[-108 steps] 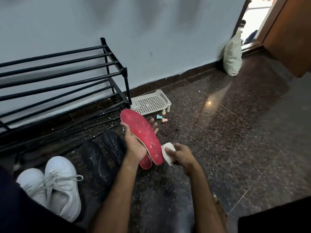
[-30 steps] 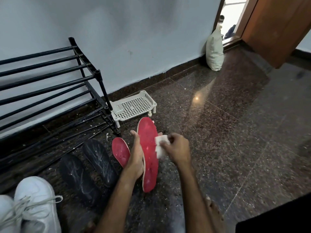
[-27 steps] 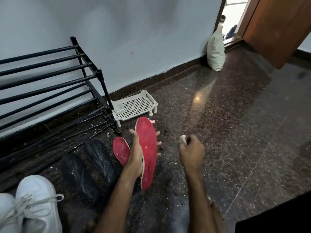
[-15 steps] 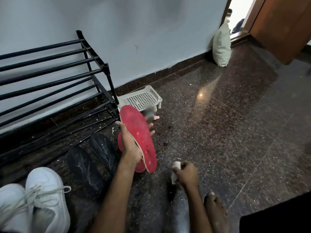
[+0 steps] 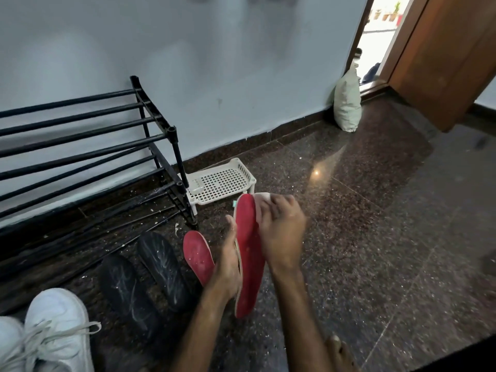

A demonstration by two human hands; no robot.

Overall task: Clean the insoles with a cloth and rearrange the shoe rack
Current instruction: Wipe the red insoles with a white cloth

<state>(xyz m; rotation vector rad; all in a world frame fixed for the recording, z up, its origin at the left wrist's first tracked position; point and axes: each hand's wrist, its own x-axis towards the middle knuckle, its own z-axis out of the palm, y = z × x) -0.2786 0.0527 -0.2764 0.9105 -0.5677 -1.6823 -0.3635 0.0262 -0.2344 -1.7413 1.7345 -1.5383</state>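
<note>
- Head view, the only one.
- Left hand (image 5: 226,267) grips a red insole (image 5: 248,253) by its left edge, thumb on the red face and fingers behind. The insole stands on edge, toe end up and away from the person, clear of the floor (image 5: 375,237).
- Right hand (image 5: 281,232) is on the other side of that insole, touching it near the toe end. It is motion-blurred, with fingers curled over a pale cloth (image 5: 264,198) that presses against the insole tip.
- The spare red insole (image 5: 198,257) lies flat on the floor just left of the left hand, speckled with white.
- Two black insoles (image 5: 165,267) lie side by side further left of it, also speckled.
- The rack (image 5: 107,146), black bars with nothing on them, stands against the wall beyond and left of the hands. Its near post is just past the spare red insole.
- A white basket (image 5: 220,181) sits on the floor just beyond the hands, touching or nearly touching the rack's end.
- White sneakers (image 5: 59,331) are well left of the left forearm, at the frame's corner.
- A bare foot (image 5: 338,353) shows by the right forearm.
- A sack (image 5: 347,103) and an open door (image 5: 442,57) are far beyond the right hand.
</note>
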